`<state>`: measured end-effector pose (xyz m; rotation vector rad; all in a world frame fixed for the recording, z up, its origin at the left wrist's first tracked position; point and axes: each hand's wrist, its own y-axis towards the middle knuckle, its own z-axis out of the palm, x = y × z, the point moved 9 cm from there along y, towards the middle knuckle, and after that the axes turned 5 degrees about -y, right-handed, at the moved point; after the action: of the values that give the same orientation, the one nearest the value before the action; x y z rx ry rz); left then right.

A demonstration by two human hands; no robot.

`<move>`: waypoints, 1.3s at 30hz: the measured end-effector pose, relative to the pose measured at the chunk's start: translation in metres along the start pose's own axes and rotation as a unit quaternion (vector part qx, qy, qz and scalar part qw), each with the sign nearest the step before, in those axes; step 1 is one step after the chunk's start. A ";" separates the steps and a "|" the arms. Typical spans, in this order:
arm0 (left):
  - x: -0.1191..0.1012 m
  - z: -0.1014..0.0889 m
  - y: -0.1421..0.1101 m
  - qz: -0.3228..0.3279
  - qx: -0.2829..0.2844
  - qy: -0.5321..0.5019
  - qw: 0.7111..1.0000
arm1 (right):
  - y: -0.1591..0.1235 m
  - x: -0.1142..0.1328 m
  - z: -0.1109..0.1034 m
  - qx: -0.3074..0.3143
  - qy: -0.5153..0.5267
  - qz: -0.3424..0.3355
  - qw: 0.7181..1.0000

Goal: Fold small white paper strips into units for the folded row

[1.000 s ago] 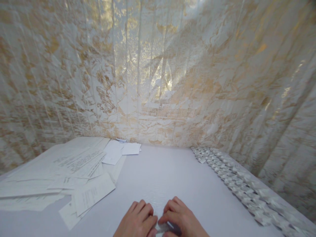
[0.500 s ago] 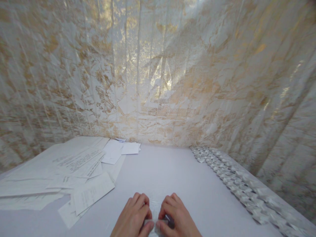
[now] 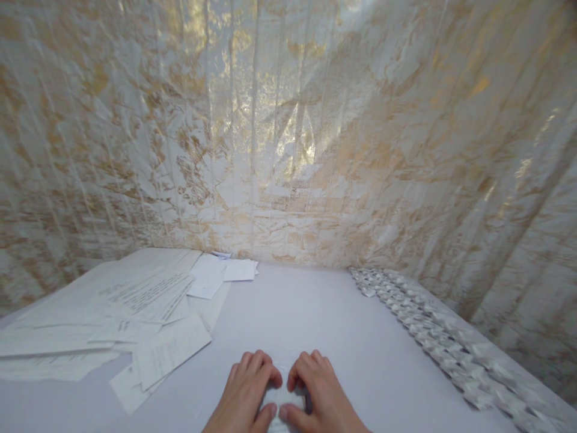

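At the bottom centre, a small piece of white paper (image 3: 283,397) lies on the table between my two hands, partly covered by their fingers. My left hand (image 3: 247,391) is curled over its left side, index fingertip at the far edge and thumb at the near edge. On the right side my right hand (image 3: 322,394) mirrors this, its fingers bent and its thumb tip close to the left thumb. Both hands are closed around the paper. Its exact folds are too blurred to make out.
Loose printed sheets (image 3: 139,288) overlap on the left of the pale table (image 3: 297,313). Small blank papers (image 3: 238,270) lie at the back. Rows of folded paper pieces (image 3: 419,325) run along the right edge. A white-and-gold curtain (image 3: 288,132) hangs behind the table.
The fingertips have spread away from the thumbs, showing more of the white paper. Both index fingers have shifted slightly away from me. The papers around have stayed in place.
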<state>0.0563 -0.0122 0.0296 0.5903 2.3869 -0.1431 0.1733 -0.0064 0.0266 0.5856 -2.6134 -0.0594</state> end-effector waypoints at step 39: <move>-0.026 -0.009 -0.008 0.188 -0.087 -0.049 0.977 | -0.029 0.049 -0.021 -0.226 -0.190 -0.282 0.913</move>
<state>0.0648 -0.0263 0.0526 0.9127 2.1216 0.1965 0.1549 -0.0517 0.0617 1.2211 -2.5432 -1.0219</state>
